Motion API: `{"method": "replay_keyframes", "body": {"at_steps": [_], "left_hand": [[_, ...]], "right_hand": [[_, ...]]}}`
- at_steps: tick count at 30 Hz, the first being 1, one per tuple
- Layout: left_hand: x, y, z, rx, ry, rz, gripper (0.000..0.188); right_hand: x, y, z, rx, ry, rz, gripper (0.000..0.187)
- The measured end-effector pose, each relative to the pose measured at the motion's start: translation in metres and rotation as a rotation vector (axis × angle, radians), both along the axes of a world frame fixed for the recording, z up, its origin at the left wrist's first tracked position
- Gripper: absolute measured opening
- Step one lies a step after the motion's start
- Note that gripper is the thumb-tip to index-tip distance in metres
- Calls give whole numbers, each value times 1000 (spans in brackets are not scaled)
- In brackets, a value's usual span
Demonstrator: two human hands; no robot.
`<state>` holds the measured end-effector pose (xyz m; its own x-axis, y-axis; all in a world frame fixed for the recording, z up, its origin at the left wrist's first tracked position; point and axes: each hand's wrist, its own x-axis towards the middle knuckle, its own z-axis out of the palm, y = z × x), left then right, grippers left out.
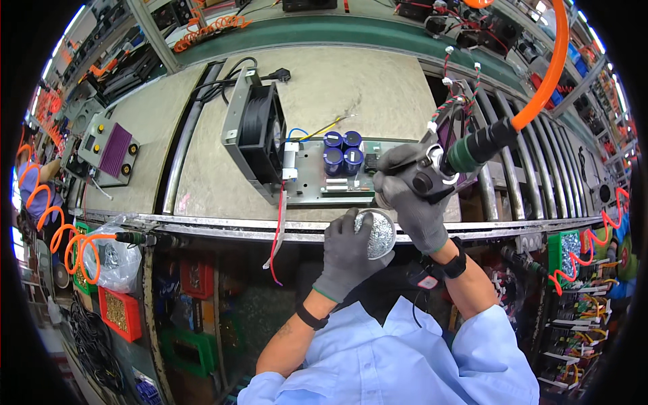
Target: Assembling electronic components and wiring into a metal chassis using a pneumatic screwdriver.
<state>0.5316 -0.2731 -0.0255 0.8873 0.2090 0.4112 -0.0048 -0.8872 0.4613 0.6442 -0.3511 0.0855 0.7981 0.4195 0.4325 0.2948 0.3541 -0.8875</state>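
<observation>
My left hand [347, 253], in a grey glove, is closed around a small round cup [379, 236] full of silvery screws, just off the bench's front edge. My gloved right hand [415, 206] grips an air screwdriver [432, 172], seen from above and joined to an orange hose. The driver's tip is hidden under the hand. Beside it on the bench lies an open metal chassis [307, 192] carrying a circuit board [347, 185], purple capacitors [343, 153] and an upright panel with a black fan [262, 131]. A red wire [277, 236] hangs from the chassis over the edge.
Metal rollers [533, 155] run to the right, where another unit with twisted wires [453, 101] stands partly behind the driver. At left sits a purple-sided unit [111, 152]. Below the bench are a red screw bin [120, 314] and a coiled orange hose [67, 236].
</observation>
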Motion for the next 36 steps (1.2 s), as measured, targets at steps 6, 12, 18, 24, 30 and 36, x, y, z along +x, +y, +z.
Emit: {"method": "replay_keyframes", "body": {"at_steps": [6,12,18,24,30,36], "left_hand": [[2,-3,0,25,41,11,82],[4,-3,-5,19,-51,19,79],[3,-1,-9,12,-65,24,79],[3,-1,-6,-24,-74,30,83],[1,0,0,-15,-16,31,87],[2,0,2,-12,52,13,87]], "right_hand": [[3,-14,-22,-35,-76,-67,29],[4,-8,-36,15,-28,-20,25],[4,-9,-47,-118,-151,-12,25],[3,-8,-40,-101,-88,-41,22],[28,-6,-2,143,88,-79,17],[101,35,15,129,-162,-290,19]]}}
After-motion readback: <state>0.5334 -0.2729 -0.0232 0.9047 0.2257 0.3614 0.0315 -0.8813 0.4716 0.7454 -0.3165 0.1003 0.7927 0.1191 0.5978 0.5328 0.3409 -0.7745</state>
